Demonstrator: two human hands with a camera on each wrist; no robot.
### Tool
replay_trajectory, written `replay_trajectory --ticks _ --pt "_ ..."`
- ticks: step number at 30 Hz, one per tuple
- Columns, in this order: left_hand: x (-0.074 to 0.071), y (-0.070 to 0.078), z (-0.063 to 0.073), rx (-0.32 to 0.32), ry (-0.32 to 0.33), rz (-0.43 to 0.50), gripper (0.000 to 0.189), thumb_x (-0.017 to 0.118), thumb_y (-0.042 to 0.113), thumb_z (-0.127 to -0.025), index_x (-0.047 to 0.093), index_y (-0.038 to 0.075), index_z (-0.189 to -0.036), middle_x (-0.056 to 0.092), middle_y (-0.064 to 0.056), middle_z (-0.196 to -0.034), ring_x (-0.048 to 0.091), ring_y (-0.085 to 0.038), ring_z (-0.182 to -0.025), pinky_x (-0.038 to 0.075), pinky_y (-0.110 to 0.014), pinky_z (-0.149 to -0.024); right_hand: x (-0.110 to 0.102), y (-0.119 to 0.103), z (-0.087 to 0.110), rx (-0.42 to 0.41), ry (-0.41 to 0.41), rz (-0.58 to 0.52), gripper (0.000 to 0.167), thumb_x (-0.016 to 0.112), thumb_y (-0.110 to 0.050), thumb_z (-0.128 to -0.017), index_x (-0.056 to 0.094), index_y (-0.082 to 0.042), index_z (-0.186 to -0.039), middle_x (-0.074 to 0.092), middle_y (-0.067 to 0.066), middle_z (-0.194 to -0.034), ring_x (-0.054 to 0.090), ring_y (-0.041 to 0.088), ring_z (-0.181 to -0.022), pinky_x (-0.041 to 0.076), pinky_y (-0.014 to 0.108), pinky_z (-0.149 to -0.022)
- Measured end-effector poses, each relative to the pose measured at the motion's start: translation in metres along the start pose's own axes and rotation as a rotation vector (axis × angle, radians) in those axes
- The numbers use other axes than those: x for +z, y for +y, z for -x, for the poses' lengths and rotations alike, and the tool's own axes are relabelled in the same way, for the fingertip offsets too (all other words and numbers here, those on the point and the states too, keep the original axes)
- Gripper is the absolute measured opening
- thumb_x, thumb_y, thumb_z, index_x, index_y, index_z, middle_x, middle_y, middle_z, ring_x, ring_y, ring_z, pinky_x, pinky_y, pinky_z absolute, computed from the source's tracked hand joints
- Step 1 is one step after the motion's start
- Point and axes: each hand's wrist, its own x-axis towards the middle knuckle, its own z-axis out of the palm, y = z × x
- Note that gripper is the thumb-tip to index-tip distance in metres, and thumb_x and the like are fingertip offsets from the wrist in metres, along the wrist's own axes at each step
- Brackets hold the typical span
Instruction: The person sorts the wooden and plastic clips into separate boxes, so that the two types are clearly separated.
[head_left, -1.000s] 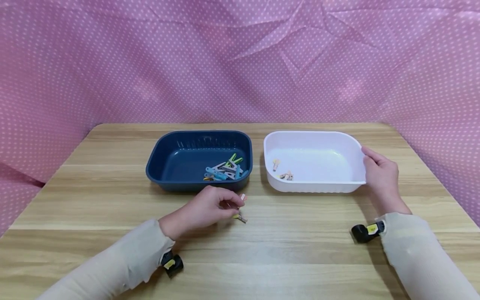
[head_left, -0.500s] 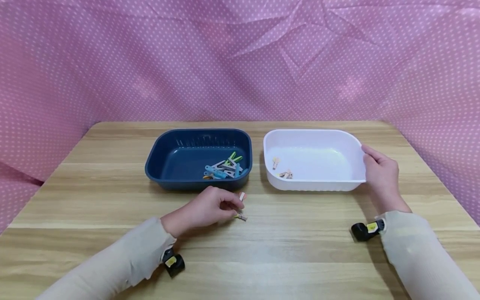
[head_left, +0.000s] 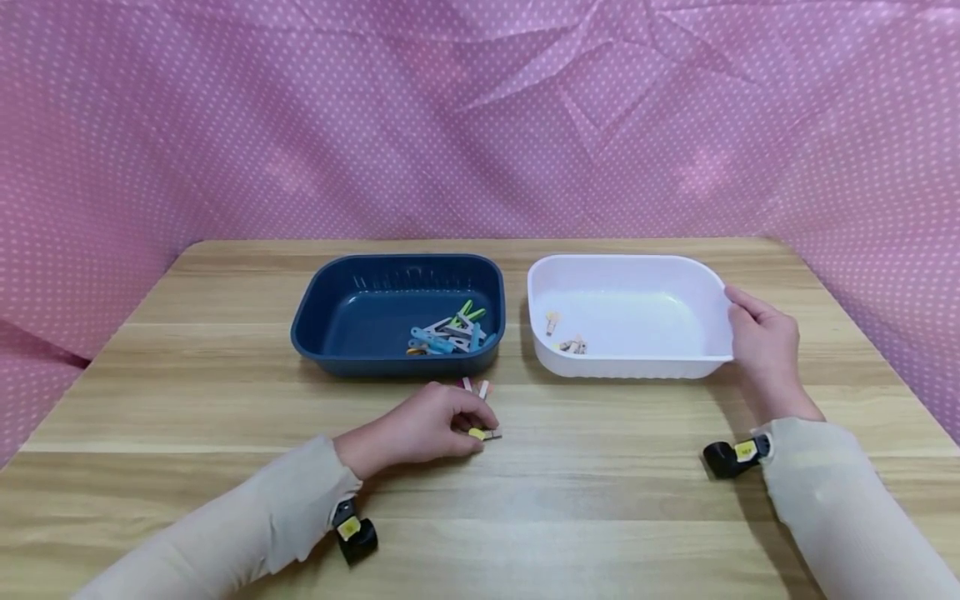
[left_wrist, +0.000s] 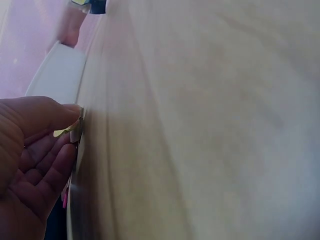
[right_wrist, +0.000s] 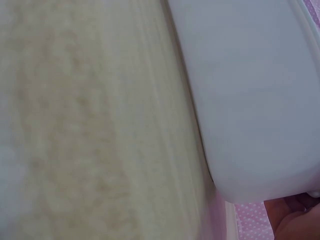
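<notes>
My left hand [head_left: 427,427] pinches a small yellow-ended clothespin [head_left: 486,434] between thumb and fingers, low over the wooden table. The left wrist view shows the same clothespin [left_wrist: 75,131] between thumb and fingertips. Just behind the knuckles lie a pinkish clothespin [head_left: 483,389] and a magenta-and-white one [head_left: 467,383], both partly hidden by the hand. With my right hand [head_left: 768,354] I hold the right end of a white plastic basin [head_left: 637,368]; the underside of that grip is hidden. Several small wooden clothespins [head_left: 573,346] lie at its left inside.
A dark blue basin [head_left: 375,365] stands left of the white one, a narrow gap between them. Larger blue, grey and green clothespins [head_left: 450,333] are heaped in its right front corner. Pink dotted cloth [head_left: 480,125] hangs behind the table [head_left: 570,517].
My left hand has shifted slightly right, and the yellow-ended clothespin has turned between its fingers. The magenta-and-white clothespin has come into sight behind it. My right hand stays on the white basin.
</notes>
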Motion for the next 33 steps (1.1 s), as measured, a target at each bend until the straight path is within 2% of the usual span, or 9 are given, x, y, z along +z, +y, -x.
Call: replay_trajectory --ticks 8,18,25,33 --pt "0.0058 0.0026 -0.0016 -0.022 0.004 0.046 0.021 0.073 0.009 -0.078 0.069 0.016 -0.098 0.064 0.009 -0.09 0.056 -0.007 -0.081 0.051 -0.018 -0.074 -0.0001 -0.0008 0.0 0.003 -0.007 0.035 0.043 0.038 -0.028 -0.097 0.042 -0.018 -0.139 0.032 0.003 -0.148 0.034 0.015 -0.133 0.034 0.028 -0.106" --pt "0.0087 0.001 -0.0034 -0.043 0.023 0.122 0.019 0.071 0.003 -0.077 0.072 0.015 -0.092 0.066 0.007 -0.085 0.056 -0.008 -0.076 0.051 -0.018 -0.072 -0.0007 -0.0022 0.0003 0.014 -0.003 0.02 0.043 0.04 -0.028 -0.096 0.044 -0.018 -0.138 0.033 0.002 -0.148 0.036 0.013 -0.132 0.039 0.016 -0.098" --pt "0.0092 0.0015 -0.0036 -0.053 0.031 0.144 0.018 0.07 0.002 -0.078 0.072 0.013 -0.091 0.067 0.006 -0.085 0.056 -0.009 -0.077 0.051 -0.017 -0.071 -0.0009 -0.0022 0.0018 0.022 -0.013 -0.009 0.043 0.04 -0.028 -0.097 0.043 -0.019 -0.138 0.031 0.001 -0.149 0.033 0.014 -0.133 0.034 0.024 -0.105" --pt "0.0101 0.0011 -0.0021 -0.074 0.061 0.171 0.018 0.068 0.001 -0.077 0.073 0.013 -0.09 0.067 0.005 -0.085 0.055 -0.011 -0.079 0.05 -0.019 -0.072 -0.0003 -0.0017 0.0012 0.025 -0.018 0.03 0.043 0.038 -0.031 -0.097 0.041 -0.021 -0.139 0.029 0.0 -0.15 0.032 0.015 -0.134 0.033 0.028 -0.107"
